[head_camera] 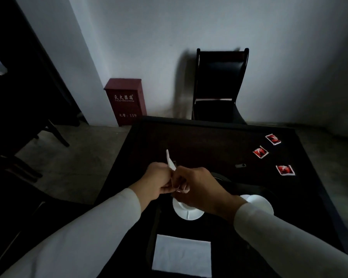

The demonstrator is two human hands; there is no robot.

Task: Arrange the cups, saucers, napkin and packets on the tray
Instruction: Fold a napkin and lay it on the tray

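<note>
Napkin (170, 159), white, folded, clamped between left hand (159, 182) and right hand (197, 187) above saucer (187, 212).

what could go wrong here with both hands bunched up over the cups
Both hands, left hand and right hand, pinch a thin white item right above the cup and saucer; lowering a wrist could knock it. The scene is dim, so the dark tray edge is hard to judge. Three red packets lie far off on the table, needing a reach across the crockery.

White napkin (182, 255), saucers (187, 212); red packets (285, 170); blk table (209, 141).
</note>
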